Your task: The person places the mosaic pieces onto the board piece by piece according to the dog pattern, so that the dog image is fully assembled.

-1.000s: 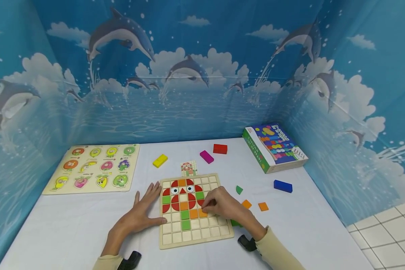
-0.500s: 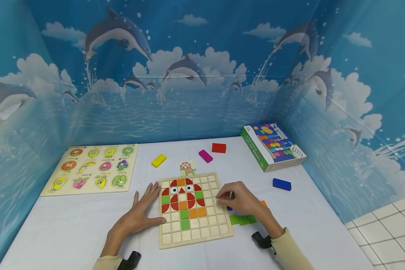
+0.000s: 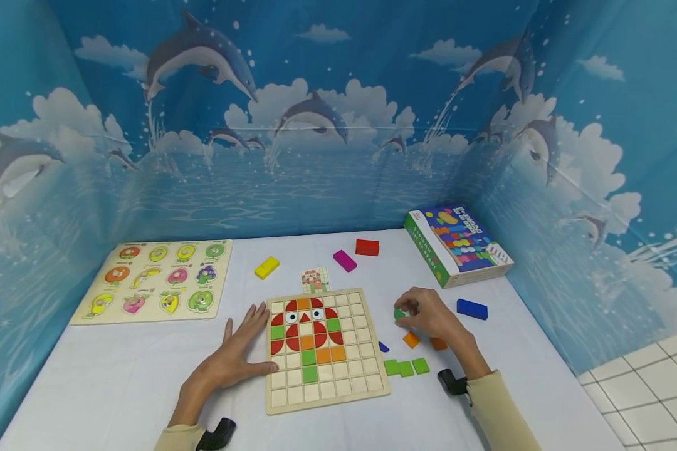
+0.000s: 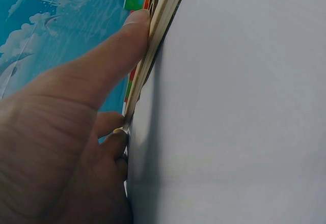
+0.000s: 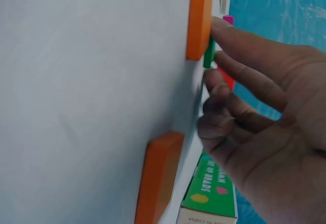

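My left hand (image 3: 231, 362) lies spread along the left side of a wooden grid board (image 3: 327, 404), its thumb touching the board's edge, as the left wrist view (image 4: 137, 63) also shows. Red, orange and green tiles form an owl-like face with two eye pieces (image 3: 317, 315) on the board. Right of the board, my right hand (image 3: 431, 314) pinches a small green quarter-round tile (image 3: 398, 314) between thumb and index finger, at table level. In the right wrist view, that green tile (image 5: 210, 52) is partly hidden behind an orange tile (image 5: 198, 24).
Near the right hand lie orange tiles (image 3: 411, 340), several green square tiles (image 3: 406, 368) and a small blue piece (image 3: 383, 346). A pattern card (image 3: 315, 280) sits behind the board. Yellow (image 3: 267, 267), magenta (image 3: 345, 260), red (image 3: 367, 247) and blue blocks (image 3: 472, 309), a box (image 3: 459, 244) and a fruit puzzle (image 3: 186, 314) surround it.
My right hand has left an orange tile on the board and moved right and away, to the green quarter-round tile, which it now pinches. The left hand stays in place.
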The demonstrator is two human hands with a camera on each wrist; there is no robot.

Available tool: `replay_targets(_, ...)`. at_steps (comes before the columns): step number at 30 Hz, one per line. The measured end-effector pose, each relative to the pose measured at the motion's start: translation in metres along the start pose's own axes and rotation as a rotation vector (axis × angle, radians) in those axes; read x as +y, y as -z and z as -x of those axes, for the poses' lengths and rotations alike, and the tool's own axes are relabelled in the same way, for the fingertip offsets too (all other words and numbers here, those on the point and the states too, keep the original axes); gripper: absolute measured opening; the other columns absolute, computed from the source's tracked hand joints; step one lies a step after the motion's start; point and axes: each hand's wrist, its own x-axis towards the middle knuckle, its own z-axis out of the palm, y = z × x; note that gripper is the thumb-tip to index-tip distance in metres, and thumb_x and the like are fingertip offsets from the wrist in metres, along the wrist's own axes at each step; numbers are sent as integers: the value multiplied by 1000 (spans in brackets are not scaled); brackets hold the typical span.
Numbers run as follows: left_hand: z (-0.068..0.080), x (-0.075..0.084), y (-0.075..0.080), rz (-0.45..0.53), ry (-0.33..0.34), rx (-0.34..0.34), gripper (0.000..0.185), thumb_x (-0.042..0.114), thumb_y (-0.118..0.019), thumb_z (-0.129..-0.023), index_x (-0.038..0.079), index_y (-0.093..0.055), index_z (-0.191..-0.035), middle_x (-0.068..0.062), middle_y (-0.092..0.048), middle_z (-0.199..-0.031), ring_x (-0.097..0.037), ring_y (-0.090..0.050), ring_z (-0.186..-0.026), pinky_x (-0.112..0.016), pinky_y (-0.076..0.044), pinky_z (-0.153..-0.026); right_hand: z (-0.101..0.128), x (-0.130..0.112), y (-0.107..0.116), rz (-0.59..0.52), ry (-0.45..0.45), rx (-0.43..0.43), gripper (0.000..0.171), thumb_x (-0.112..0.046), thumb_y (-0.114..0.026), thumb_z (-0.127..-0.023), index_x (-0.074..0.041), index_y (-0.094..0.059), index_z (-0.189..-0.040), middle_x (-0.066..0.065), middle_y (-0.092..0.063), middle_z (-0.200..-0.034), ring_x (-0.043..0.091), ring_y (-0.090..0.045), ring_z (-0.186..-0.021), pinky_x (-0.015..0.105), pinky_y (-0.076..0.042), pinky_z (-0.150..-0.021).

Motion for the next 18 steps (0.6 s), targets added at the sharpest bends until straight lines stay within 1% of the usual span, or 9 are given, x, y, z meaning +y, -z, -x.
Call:
replay_targets(4,0,-1,1,-10,-1,3,119,41,-93,-84,11,-21,-173,-9,-8,-182,-36,3,-168,-65,20,-129,-4,0,-2,5,1,-15,24,-5,-92,-85,-6,-82,-107,0,-62,-83,17,-56,-80,24,-51,-68)
replay_targets(9,-2,-1,1,-10,6,1,120,41,-94,-83,11,-21,-173,-9,-8,-182,-36,3,-168,-65,19,-129,-4,-2,-1,6,23,-20,19,-3,-89,-85,-5,-82,-103,0,-65,-83,16,-58,-77,24,-54,-68)
replay_targets(15,-2,-2,0,-13,9,-3,120,41,-94,-83,12,-21,-173,-9,-8,-182,-36,4,-168,-65,19,-129,-4,-1,1,-5,47,3,15,-4,-84,-90,-4,-83,-106,-3,-71,-84,14,-62,-76,24,-59,-73)
replay_targets(18,-1,-2,0,-10,7,-2,120,42,-94,-83,12,-20,-174,-9,-8,-182,-37,4,-168,-65,20,-129,-4,-1,1,7,47,16,15,-2,-81,-94,-3,-83,-108,-2,-75,-87,14,-64,-77,26,-62,-77)
